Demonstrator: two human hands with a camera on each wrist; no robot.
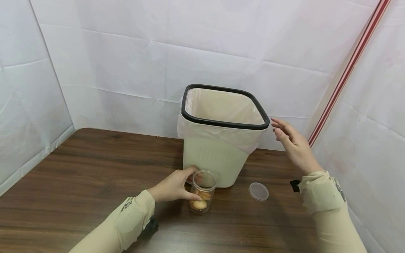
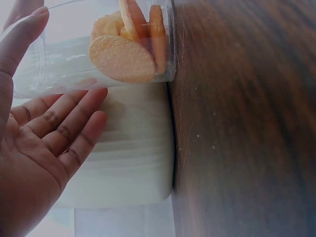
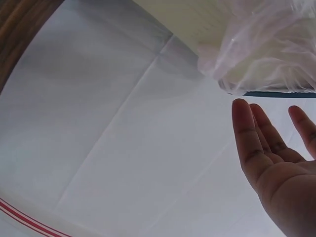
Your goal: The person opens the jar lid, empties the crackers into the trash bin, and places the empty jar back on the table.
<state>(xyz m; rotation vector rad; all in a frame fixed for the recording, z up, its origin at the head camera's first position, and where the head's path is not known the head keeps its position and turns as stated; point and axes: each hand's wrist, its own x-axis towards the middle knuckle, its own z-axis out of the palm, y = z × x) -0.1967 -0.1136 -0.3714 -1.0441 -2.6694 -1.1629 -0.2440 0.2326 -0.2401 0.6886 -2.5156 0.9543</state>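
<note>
One jar [image 1: 203, 192] of biscuits [image 1: 199, 205] stood upright on the counter [image 1: 95, 168].
On my feeds, the left hand [image 1: 172, 184] had its thumb and fingers apart around the jar, just in front of the bin [image 1: 215, 158]; I could not tell whether they pressed it. I saw the right hand [image 1: 294, 147] raised near the bin's rim [image 1: 225, 124], thumb apart from the fingers. The lid [image 1: 258, 192] lay right of the jar.

There are two hands [image 1: 172, 186] [image 1: 294, 146], one trash bin [image 1: 212, 158], one bin liner [image 1: 221, 135], one jar [image 1: 207, 186], one lid [image 1: 258, 191] and one table [image 1: 79, 175]. At least three cookies [image 2: 121, 59] are visible.
</note>
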